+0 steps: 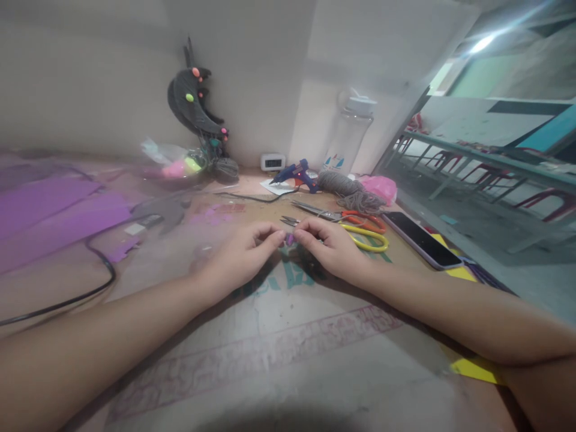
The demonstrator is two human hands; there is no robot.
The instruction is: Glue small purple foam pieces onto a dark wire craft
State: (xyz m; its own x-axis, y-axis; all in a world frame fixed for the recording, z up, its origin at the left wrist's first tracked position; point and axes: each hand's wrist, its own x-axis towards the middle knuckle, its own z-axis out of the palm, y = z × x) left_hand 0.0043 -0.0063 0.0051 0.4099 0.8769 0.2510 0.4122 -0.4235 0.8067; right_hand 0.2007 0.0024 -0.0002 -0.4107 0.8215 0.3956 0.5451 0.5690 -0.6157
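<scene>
- Along the left side of the table, a purple sheet [67, 219] lies flat, with smaller purple scraps near it, so some cutting seems already done; a black cable [105, 258] curves beside them.
- Farther back, a plastic bag [180, 168] shows pink and yellow-green contents. Above it, against the wall, a dark crescent [182, 102] carries coloured balls and looks largely made up.
- Near the middle, the left hand [252, 252] has thumb and finger drawn into a narrow pinch at a small purple piece [290, 239].
- That piece sits between the fingertips of both hands, above the table and joined to nothing else in sight; working it by hand looks under way, and fixing it anywhere appears left undone.
- Behind, a blue glue gun [294, 174] rests untouched.
- On the other side of the piece, the right hand [333, 246] pinches it equally tightly; its exact shape is too small to tell.
- Rightward lie grey yarn [335, 183], yellow-handled scissors [380, 242], orange-handled scissors [375, 222] and a phone [423, 240], all unheld.
</scene>
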